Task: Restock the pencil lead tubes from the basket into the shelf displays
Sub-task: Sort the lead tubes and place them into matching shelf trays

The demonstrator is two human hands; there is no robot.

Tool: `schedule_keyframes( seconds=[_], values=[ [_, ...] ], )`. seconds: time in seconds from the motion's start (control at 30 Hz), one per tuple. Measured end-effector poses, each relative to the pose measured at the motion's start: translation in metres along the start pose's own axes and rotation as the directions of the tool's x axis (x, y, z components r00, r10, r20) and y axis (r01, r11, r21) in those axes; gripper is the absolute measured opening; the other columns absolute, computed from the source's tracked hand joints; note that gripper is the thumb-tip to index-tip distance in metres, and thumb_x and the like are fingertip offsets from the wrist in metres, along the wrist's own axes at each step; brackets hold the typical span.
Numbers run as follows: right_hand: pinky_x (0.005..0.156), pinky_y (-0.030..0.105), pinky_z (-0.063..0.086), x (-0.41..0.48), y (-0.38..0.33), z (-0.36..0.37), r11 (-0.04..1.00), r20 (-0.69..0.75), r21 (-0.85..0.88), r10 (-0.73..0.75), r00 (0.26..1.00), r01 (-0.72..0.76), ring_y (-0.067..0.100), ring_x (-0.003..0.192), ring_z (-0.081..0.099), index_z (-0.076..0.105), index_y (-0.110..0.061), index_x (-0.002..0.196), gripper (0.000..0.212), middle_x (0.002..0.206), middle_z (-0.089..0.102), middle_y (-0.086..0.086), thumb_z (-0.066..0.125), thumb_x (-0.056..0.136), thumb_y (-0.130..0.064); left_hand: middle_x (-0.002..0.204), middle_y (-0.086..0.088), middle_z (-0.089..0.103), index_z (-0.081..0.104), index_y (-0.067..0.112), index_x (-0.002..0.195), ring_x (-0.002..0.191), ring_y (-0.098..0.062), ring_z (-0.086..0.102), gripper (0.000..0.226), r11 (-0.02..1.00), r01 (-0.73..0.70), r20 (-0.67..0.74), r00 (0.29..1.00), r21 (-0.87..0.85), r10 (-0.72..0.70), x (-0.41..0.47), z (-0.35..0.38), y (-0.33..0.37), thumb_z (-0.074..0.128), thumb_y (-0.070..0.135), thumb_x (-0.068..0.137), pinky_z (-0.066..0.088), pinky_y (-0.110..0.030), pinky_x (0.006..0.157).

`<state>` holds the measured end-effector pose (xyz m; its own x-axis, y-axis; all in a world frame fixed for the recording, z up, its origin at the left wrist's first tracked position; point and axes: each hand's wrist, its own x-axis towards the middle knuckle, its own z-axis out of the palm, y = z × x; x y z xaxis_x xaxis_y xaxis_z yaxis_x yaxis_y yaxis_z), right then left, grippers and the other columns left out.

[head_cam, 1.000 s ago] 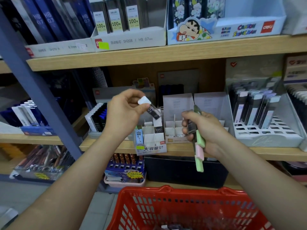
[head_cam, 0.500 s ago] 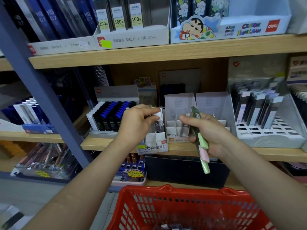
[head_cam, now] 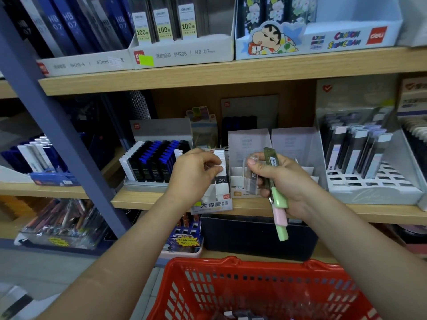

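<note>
We kept the left grip (head_cam: 196,172) pinched on a white-capped lead tube (head_cam: 218,168) at its display box (head_cam: 217,204); the right grip (head_cam: 284,181), just beside, clasped spare tubes (head_cam: 278,199), long axes near vertical

Blue post (head_cam: 57,125), bagged pens (head_cam: 62,225), black bin (head_cam: 254,236)

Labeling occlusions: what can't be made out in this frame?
Head view only.
basket contents: cut off by bottom edge, blurred.
tube at left hand: fingers cover its top; slot unclear.
tubes in right hand: palm hides the count.
Print on those tubes: too small.
</note>
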<state>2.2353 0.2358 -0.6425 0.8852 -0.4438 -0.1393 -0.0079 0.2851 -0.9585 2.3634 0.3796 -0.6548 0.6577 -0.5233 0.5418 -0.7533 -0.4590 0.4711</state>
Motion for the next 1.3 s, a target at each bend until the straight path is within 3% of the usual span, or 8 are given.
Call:
schedule_keyframes(
  seconds=[0.2,0.37,0.47,0.7,0.93,1.07,1.17,1.3],
  values=[
    [0.038,0.02,0.041,-0.005,-0.004,0.006,1.0,0.035,-0.018,-0.011,0.999,0.012,0.006,0.047,0.051,0.063,-0.013,0.097,0.044,0.072,0.066,0.004,0.08,0.058,-0.022,0.083,0.013,0.057,0.073,0.021,0.093,0.073,-0.001,0.054,0.008,0.999,0.032,-0.001,0.999,-0.025,-0.032,-0.001,-0.006,0.008,0.068,0.024,0.088,0.042,-0.013,0.068],
    [0.04,0.021,0.04,-0.008,-0.006,0.008,0.993,0.113,-0.095,-0.065,0.991,0.076,0.008,0.048,0.049,0.056,-0.014,0.082,0.026,0.061,0.061,-0.001,0.08,0.071,-0.013,0.074,-0.001,0.067,0.072,0.016,0.099,0.065,-0.011,0.059,0.022,0.759,0.324,0.339,0.93,-0.564,-0.145,0.001,-0.026,0.036,0.055,0.029,0.096,0.052,-0.026,0.063],
    [0.04,0.022,0.04,-0.009,-0.006,0.011,0.986,0.152,-0.115,-0.106,0.983,0.124,0.008,0.05,0.05,0.057,-0.014,0.081,0.022,0.06,0.058,-0.001,0.078,0.077,-0.008,0.071,-0.002,0.067,0.071,0.01,0.104,0.063,-0.011,0.06,0.019,0.71,0.385,0.45,0.887,-0.589,-0.108,0.0,-0.031,0.046,0.062,0.021,0.092,0.055,-0.024,0.062],
    [0.04,0.019,0.038,-0.011,-0.011,0.01,0.978,0.279,-0.202,0.0,0.96,0.058,0.01,0.053,0.05,0.061,-0.011,0.105,0.024,0.073,0.07,0.007,0.073,0.084,-0.013,0.067,-0.009,0.068,0.07,0.005,0.094,0.055,-0.012,0.062,0.009,0.601,0.411,0.344,0.91,-0.686,-0.23,0.0,-0.036,0.037,0.068,0.008,0.086,0.053,-0.02,0.054],
    [0.039,0.017,0.038,-0.008,-0.014,0.012,0.996,0.272,0.074,-0.075,0.959,0.057,0.009,0.049,0.047,0.066,-0.013,0.106,0.032,0.077,0.068,0.011,0.072,0.074,-0.017,0.068,-0.008,0.067,0.072,0.006,0.093,0.055,-0.011,0.06,0.008,0.547,0.428,0.305,0.902,-0.72,-0.304,0.002,-0.039,0.027,0.067,0.009,0.087,0.052,-0.018,0.053],
    [0.042,0.019,0.039,-0.004,-0.015,0.013,0.986,0.225,0.037,-0.169,0.96,0.165,0.009,0.05,0.047,0.066,-0.012,0.103,0.027,0.076,0.069,0.006,0.071,0.077,-0.012,0.064,-0.007,0.065,0.071,0.002,0.092,0.049,-0.008,0.057,0.015,0.458,0.537,0.434,0.843,-0.708,-0.317,0.002,-0.042,0.024,0.065,0.015,0.088,0.049,-0.015,0.046],
    [0.042,0.02,0.039,0.002,-0.011,0.014,0.98,0.092,0.043,-0.197,0.976,0.193,0.01,0.049,0.048,0.066,-0.014,0.092,0.006,0.066,0.063,0.003,0.069,0.087,-0.011,0.064,0.0,0.065,0.072,0.009,0.091,0.052,-0.006,0.056,0.015,0.629,0.458,0.346,0.889,-0.628,-0.302,0.003,-0.043,0.018,0.063,0.02,0.091,0.047,-0.016,0.048],
    [0.041,0.021,0.039,0.005,-0.01,0.009,0.983,0.003,0.055,-0.173,0.985,0.173,0.01,0.048,0.045,0.063,-0.014,0.087,0.008,0.059,0.055,0.0,0.07,0.087,-0.016,0.089,0.017,0.069,0.073,0.024,0.098,0.069,0.01,0.055,0.012,0.97,0.212,0.133,0.972,-0.116,-0.196,0.009,-0.047,-0.004,0.071,0.025,0.086,0.044,-0.014,0.068]
  ],
)
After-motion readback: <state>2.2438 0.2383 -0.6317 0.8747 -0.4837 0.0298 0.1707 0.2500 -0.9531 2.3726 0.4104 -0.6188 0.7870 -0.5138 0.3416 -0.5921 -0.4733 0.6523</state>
